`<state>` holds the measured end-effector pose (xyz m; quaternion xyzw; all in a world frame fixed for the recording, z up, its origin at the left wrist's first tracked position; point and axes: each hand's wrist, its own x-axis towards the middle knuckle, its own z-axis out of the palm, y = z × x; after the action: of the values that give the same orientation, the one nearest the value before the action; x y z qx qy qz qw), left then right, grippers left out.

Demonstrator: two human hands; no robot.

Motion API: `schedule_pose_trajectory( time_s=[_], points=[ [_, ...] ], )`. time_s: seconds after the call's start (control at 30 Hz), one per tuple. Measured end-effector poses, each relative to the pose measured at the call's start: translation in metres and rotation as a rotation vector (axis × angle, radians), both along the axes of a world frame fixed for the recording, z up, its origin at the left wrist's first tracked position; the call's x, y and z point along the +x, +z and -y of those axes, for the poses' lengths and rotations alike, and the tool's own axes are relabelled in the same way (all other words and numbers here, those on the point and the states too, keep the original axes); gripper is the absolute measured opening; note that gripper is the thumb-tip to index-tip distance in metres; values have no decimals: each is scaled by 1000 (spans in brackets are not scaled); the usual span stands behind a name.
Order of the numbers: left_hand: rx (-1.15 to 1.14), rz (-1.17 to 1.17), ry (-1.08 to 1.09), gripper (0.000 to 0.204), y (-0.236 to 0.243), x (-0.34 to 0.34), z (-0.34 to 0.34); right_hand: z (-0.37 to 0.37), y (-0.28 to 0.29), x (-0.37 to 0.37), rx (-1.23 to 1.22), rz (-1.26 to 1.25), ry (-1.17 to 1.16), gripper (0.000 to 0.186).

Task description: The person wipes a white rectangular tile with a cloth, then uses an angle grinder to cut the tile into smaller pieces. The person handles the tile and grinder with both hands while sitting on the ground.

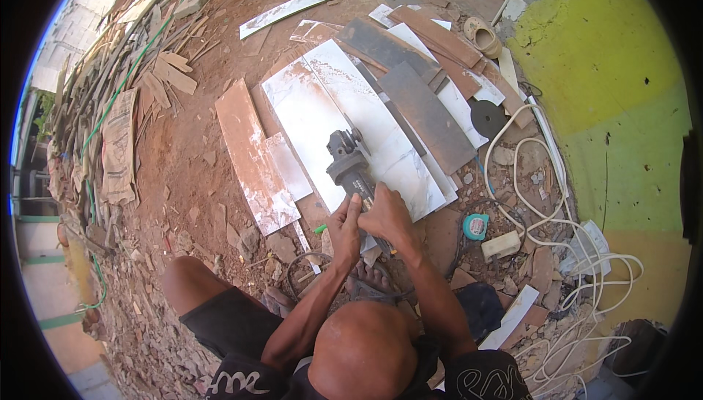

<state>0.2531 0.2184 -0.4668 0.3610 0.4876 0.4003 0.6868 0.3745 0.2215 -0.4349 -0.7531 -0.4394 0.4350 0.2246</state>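
- Broadly: white marble-patterned tiles (pixel 351 118) laid flat on dirt floor (pixel 190 158), giving level support.
- Angle grinder (pixel 350 165) resting on near tile edge, both hands clasped around its rear body for control.
- Left hand (pixel 344 226), right hand (pixel 387 213): each grip clenched on grinder.
- White cord (pixel 542 209) coiled rightward, clear.

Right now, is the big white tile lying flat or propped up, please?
Flat: the white tile lies on the ground, angle grinder resting on it.
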Motion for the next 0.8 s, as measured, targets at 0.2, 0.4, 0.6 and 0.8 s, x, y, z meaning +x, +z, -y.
schedule_pose_trajectory(
  time_s=[0.2, 0.4, 0.6, 0.8],
  points=[
    [3, -53, -13, 36, 3, -1, 3, 3, 7, -1, -6, 7, -19, 45],
    [0, -29, -3, 35, 1, -1, 7, 6, 15, 1, -30, -16, -13, 46],
    [6, -13, -5, 35, -1, 0, 11, 11, 0, 0, -7, 21, -8, 57],
    [13, -17, 9, 36, -3, 0, 14, 14, 5, -2, 4, 46, -19, 45]
  ],
)
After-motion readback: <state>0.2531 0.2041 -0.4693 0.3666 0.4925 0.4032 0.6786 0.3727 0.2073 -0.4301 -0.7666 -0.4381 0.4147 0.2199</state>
